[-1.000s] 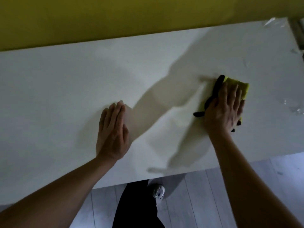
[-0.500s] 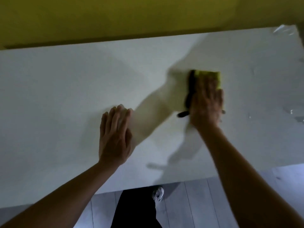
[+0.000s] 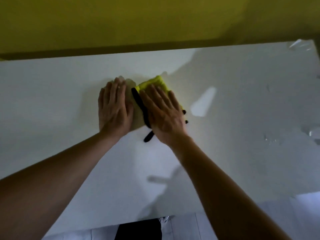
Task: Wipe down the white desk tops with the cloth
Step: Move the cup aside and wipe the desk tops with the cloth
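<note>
Yellow cloth (image 3: 156,84) slid left w/ right hand (image 3: 162,113) flat atop, fingers straight, now beside flat left hand (image 3: 114,110)

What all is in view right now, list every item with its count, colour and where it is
Desk top: one, white, fills the middle of the view.
Cloth: one, yellow with black edging, on the desk under the right hand.
Clear plastic film: a few scraps, transparent, at the desk's far right corner and right edge.
Wall: one, yellow, behind the desk.
Floor: pale planks, below the near edge.
Shoe: one, whitish, on the floor.
Left hand: flat on the desk beside the cloth.
Right hand: flat, pressing on the cloth.
</note>
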`<move>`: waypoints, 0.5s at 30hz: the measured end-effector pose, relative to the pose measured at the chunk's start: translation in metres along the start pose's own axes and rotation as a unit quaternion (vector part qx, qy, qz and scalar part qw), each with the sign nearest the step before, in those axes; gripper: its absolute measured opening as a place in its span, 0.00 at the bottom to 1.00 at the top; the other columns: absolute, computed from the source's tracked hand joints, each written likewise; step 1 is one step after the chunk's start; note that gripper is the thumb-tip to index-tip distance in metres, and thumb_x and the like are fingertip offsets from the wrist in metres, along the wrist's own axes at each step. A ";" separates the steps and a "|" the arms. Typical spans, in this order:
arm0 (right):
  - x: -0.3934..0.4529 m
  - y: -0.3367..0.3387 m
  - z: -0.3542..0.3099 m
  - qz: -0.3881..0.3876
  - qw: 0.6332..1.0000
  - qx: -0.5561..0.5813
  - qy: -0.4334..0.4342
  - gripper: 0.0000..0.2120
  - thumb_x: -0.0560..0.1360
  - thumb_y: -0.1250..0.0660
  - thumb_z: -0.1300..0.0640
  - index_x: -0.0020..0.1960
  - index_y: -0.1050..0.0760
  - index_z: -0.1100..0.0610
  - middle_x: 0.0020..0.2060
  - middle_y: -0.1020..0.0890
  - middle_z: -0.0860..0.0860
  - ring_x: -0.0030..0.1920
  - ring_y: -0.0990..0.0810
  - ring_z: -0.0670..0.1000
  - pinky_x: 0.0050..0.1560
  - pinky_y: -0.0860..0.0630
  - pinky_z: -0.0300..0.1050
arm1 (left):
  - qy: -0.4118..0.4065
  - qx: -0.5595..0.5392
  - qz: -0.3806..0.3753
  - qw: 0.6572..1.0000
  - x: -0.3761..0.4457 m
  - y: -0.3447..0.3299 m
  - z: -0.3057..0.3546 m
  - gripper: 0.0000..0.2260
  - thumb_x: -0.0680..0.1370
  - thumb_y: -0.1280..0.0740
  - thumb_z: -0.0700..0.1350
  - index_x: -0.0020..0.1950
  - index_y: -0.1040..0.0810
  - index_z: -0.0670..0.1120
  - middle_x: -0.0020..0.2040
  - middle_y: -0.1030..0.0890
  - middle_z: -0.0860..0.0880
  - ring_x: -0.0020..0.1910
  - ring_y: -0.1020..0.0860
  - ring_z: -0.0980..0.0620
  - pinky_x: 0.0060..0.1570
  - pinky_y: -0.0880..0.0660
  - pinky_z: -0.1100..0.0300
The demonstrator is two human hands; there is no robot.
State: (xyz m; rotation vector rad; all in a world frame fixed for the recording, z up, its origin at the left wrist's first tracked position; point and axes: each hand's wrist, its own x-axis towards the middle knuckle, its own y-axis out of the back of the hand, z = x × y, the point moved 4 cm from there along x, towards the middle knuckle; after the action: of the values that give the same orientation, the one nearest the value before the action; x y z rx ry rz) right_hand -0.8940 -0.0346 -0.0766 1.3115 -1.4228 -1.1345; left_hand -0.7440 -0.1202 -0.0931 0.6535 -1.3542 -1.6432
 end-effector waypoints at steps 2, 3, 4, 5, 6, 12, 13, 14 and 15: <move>-0.003 0.009 0.059 0.056 0.994 -0.029 -0.093 0.29 0.84 0.47 0.49 0.83 0.51 0.44 0.82 0.45 0.49 0.82 0.51 0.55 0.79 0.47 0.62 | 0.010 0.022 -0.026 0.999 0.011 0.000 0.003 0.31 0.82 0.49 0.51 0.85 0.42 0.44 0.85 0.43 0.42 0.84 0.45 0.39 0.83 0.51 0.43; -0.008 0.015 0.093 0.071 0.981 -0.027 -0.177 0.29 0.84 0.49 0.48 0.83 0.50 0.46 0.82 0.45 0.51 0.82 0.50 0.55 0.79 0.47 0.62 | 0.013 0.029 -0.033 0.999 0.014 0.000 0.004 0.31 0.82 0.50 0.51 0.85 0.44 0.45 0.85 0.44 0.42 0.84 0.46 0.39 0.83 0.52 0.43; -0.016 0.021 0.124 0.078 0.964 -0.013 -0.256 0.29 0.83 0.51 0.48 0.83 0.50 0.47 0.82 0.46 0.52 0.82 0.51 0.55 0.80 0.49 0.60 | 0.016 0.034 -0.039 0.999 0.014 0.001 0.005 0.31 0.81 0.51 0.51 0.85 0.44 0.45 0.86 0.44 0.43 0.84 0.46 0.40 0.83 0.52 0.43; -0.024 0.026 0.148 0.086 0.946 0.002 -0.314 0.29 0.83 0.52 0.48 0.83 0.49 0.48 0.82 0.47 0.53 0.82 0.52 0.54 0.80 0.51 0.59 | 0.019 0.037 -0.041 0.998 0.014 0.002 0.006 0.31 0.81 0.51 0.52 0.85 0.44 0.46 0.86 0.45 0.43 0.84 0.46 0.40 0.83 0.52 0.43; -0.027 0.028 0.164 0.092 0.930 0.011 -0.355 0.28 0.83 0.51 0.49 0.83 0.48 0.49 0.82 0.47 0.53 0.82 0.52 0.54 0.81 0.53 0.58 | 0.020 0.038 -0.040 0.998 0.014 0.002 0.007 0.31 0.82 0.51 0.52 0.85 0.45 0.46 0.86 0.45 0.43 0.84 0.47 0.40 0.83 0.52 0.43; 0.039 0.011 0.059 0.072 0.970 -0.008 -0.231 0.34 0.79 0.48 0.44 0.83 0.50 0.50 0.82 0.45 0.55 0.82 0.51 0.58 0.81 0.56 0.56 | 0.017 0.032 -0.030 0.999 0.015 0.003 0.007 0.31 0.82 0.47 0.50 0.85 0.42 0.44 0.85 0.42 0.42 0.84 0.44 0.39 0.82 0.49 0.41; 0.052 0.005 0.028 0.053 0.986 -0.002 -0.161 0.32 0.81 0.46 0.46 0.83 0.50 0.48 0.82 0.45 0.53 0.82 0.51 0.56 0.81 0.55 0.56 | 0.007 0.036 -0.030 0.999 0.015 0.002 0.005 0.31 0.82 0.47 0.52 0.85 0.41 0.44 0.85 0.42 0.41 0.83 0.43 0.38 0.82 0.47 0.39; 0.060 0.001 0.003 0.033 0.994 0.007 -0.105 0.30 0.83 0.45 0.47 0.83 0.50 0.47 0.82 0.45 0.52 0.82 0.51 0.54 0.81 0.54 0.56 | -0.003 0.042 -0.030 0.999 0.014 0.002 0.003 0.32 0.82 0.46 0.54 0.85 0.41 0.43 0.84 0.41 0.40 0.83 0.42 0.37 0.81 0.46 0.38; 0.066 -0.002 -0.009 0.021 0.998 0.020 -0.064 0.29 0.84 0.45 0.46 0.83 0.49 0.45 0.82 0.46 0.50 0.82 0.52 0.53 0.81 0.54 0.56 | -0.011 0.047 -0.026 0.998 0.013 0.003 0.002 0.32 0.82 0.46 0.56 0.84 0.40 0.43 0.84 0.40 0.40 0.82 0.41 0.36 0.81 0.45 0.38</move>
State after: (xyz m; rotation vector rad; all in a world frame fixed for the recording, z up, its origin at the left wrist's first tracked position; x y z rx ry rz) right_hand -0.8890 -0.1013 -0.0752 1.2496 -1.5664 -1.1859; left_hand -0.7512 -0.1309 -0.0882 0.7336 -1.4487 -1.6406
